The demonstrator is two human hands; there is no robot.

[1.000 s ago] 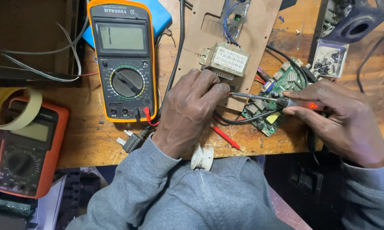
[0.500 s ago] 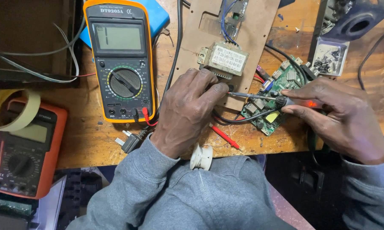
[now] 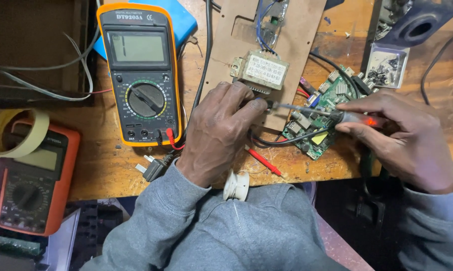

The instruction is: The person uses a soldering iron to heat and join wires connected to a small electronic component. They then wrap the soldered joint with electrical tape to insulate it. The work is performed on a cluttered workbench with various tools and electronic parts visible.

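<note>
My left hand [image 3: 221,133] rests on the wooden bench with its fingertips pinching something small, too small to tell, beside a small transformer [image 3: 260,70] mounted on a brown board [image 3: 292,30]. My right hand [image 3: 402,138] grips a soldering iron [image 3: 337,116] with a glowing red light on its handle. Its metal tip points left and meets my left fingertips. Under the iron lies a green circuit board [image 3: 319,135]. A red probe [image 3: 264,163] lies on the bench below my left hand.
A yellow multimeter [image 3: 141,75] lies left of my left hand, with leads plugged in. An orange multimeter [image 3: 30,180] and a tape roll [image 3: 13,130] sit at the far left. A solder spool [image 3: 235,185], a wall plug [image 3: 153,168] and a tray of small screws [image 3: 384,65] are nearby.
The view has drifted slightly. Both hands stay almost still with the iron's tip at my left fingertips.
</note>
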